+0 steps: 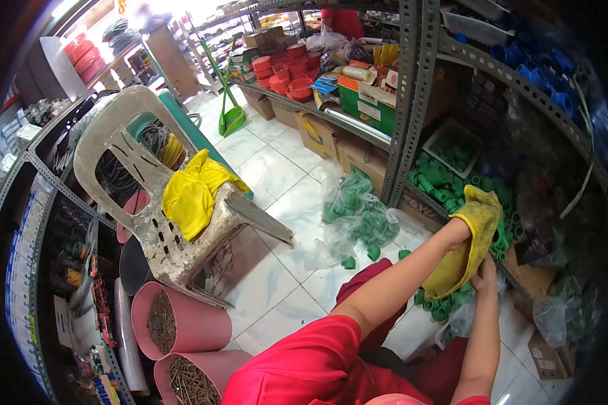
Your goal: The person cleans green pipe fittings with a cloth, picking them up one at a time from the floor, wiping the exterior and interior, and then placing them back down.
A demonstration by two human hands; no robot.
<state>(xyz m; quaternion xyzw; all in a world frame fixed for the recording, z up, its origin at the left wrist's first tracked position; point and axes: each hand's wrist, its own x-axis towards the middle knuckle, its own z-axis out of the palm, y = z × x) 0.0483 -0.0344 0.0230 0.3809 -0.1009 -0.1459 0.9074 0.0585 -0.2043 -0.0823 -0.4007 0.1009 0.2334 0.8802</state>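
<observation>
A dirty yellow cloth (479, 210) hangs between my two hands, in front of a low shelf of green pipe fittings (434, 177). My left hand (458, 231) is at the cloth's upper part, its fingers mostly covered by the fabric. Lower down, my right hand (484, 275) is closed on the cloth's edge. More green elbow fittings (440, 309) lie on the floor just under the cloth. Clear plastic bags of green fittings (358, 210) rest on the tiles to the left, with a few loose elbows beside them.
A worn plastic chair (216, 219) stands on the left with another yellow cloth (194, 196) on its seat. Pink buckets (209, 316) of nails or screws sit below it. A metal shelf post (412, 101) rises near my hands. A green dustpan (232, 120) stands farther back.
</observation>
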